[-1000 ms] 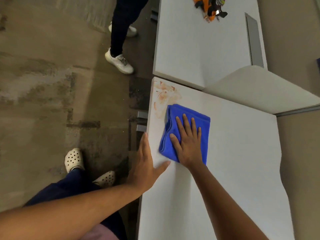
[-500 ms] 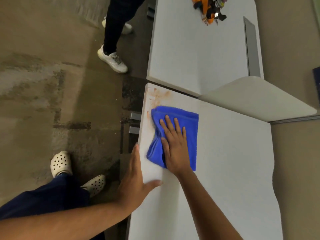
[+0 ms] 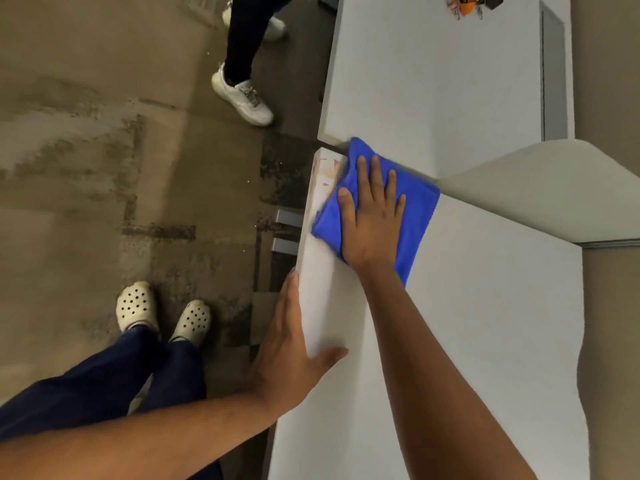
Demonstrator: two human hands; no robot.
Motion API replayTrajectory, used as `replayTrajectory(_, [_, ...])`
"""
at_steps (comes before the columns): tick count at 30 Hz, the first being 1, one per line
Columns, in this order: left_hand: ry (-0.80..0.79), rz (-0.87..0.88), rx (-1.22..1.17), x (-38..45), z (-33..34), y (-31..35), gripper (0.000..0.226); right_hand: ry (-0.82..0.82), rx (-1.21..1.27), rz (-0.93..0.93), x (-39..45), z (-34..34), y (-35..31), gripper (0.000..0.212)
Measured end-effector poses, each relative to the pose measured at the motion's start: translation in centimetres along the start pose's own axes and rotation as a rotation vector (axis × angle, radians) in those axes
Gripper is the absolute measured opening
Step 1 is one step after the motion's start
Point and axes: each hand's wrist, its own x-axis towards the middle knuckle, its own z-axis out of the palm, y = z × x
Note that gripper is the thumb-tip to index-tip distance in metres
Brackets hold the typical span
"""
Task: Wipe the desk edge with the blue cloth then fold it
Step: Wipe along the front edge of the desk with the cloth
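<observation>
A folded blue cloth (image 3: 415,209) lies on the far left corner of the white desk (image 3: 485,323). My right hand (image 3: 372,216) presses flat on the cloth with fingers spread. Orange-brown smears (image 3: 325,174) show on the desk's corner strip, just left of the cloth. My left hand (image 3: 291,351) rests on the desk's left edge nearer to me, thumb on top and fingers down the side, holding nothing.
A second white desk (image 3: 433,81) stands beyond a narrow gap, with orange and black items (image 3: 467,3) at its far end. A beige partition (image 3: 554,192) rises at the right. Another person's leg and white shoe (image 3: 242,98) stand on the floor to the left.
My right hand has slid the cloth away from me to the desk's far corner, over most of the stain. My left hand has stayed on the desk edge.
</observation>
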Motion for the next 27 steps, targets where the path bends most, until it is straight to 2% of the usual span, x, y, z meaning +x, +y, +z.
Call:
replayTrajectory(2, [0.011, -0.004, 0.017, 0.0, -0.1, 0.2, 0.134, -0.006, 0.022, -0.131, -2.5, 0.3, -0.2, 0.058])
replayTrajectory(5, [0.043, -0.057, -0.101, -0.1, 0.0, 0.4, 0.135, -0.075, 0.105, -0.296, -6.1, -0.1, 2.6, 0.055])
replayTrajectory(8, [0.081, -0.079, -0.153, -0.7, 0.3, 0.6, 0.129, -0.089, 0.185, -0.188, -8.9, -1.2, 6.7, 0.053])
replayTrajectory(11, [0.101, -0.052, -0.143, -0.8, 0.3, 1.1, 0.128, -0.078, 0.191, -0.042, -12.2, -1.3, 7.3, 0.056])
replayTrajectory(14, [0.041, -0.049, -0.197, -0.5, 0.1, 1.1, 0.131, -0.131, 0.068, -0.154, -14.3, -0.7, 6.0, 0.064])
replayTrajectory(17, [0.004, -0.042, -0.196, -0.3, 0.1, 0.8, 0.141, -0.136, -0.089, -0.359, -11.4, -0.6, 4.0, 0.068])
replayTrajectory(19, [0.006, -0.025, -0.16, -0.1, 0.2, 0.8, 0.147, -0.123, -0.127, -0.423, -8.5, -0.6, 2.4, 0.069])
replayTrajectory(23, [0.04, -0.007, -0.168, -0.4, 0.0, 0.5, 0.147, -0.092, -0.074, -0.368, -3.0, -0.6, -0.1, 0.067])
replayTrajectory(27, [0.023, -0.014, -0.149, -1.0, 0.1, 0.4, 0.141, -0.017, 0.039, -0.196, 2.2, -0.8, -2.9, 0.06])
